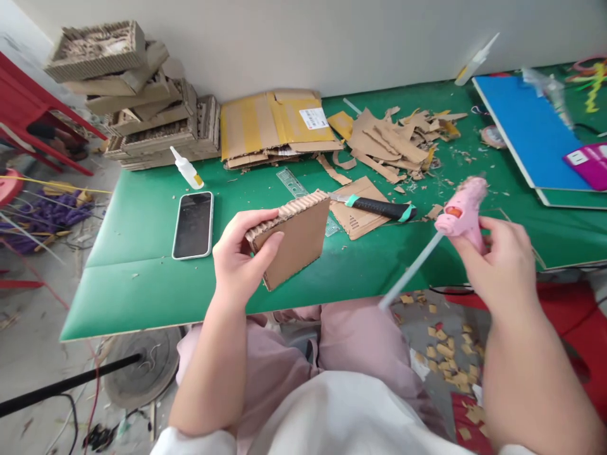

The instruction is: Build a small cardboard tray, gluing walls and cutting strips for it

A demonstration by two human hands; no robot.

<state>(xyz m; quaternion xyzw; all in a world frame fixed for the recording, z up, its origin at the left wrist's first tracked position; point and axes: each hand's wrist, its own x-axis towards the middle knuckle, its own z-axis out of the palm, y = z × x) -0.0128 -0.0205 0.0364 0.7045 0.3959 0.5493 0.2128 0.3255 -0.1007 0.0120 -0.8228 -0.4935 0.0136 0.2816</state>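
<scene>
- Green counter (137,284) before me.
- Cardboard stack (164,120), far left.
- Cardboard block (298,243), clamped in my left hand (241,259) above the near middle.
- Pink glue gun (467,205), gripped in my right hand (509,272), near right.
- Knife (379,207), right of the block.

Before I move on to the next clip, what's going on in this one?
Someone seated at a green table holds a cardboard piece with a corrugated edge in the left hand, thumb on its near face. The right hand grips a pink glue gun, with a glue stick jutting from it toward the lap. The gun and the cardboard are apart. Beyond them, a utility knife lies across a flat cardboard sheet, near torn scraps.
</scene>
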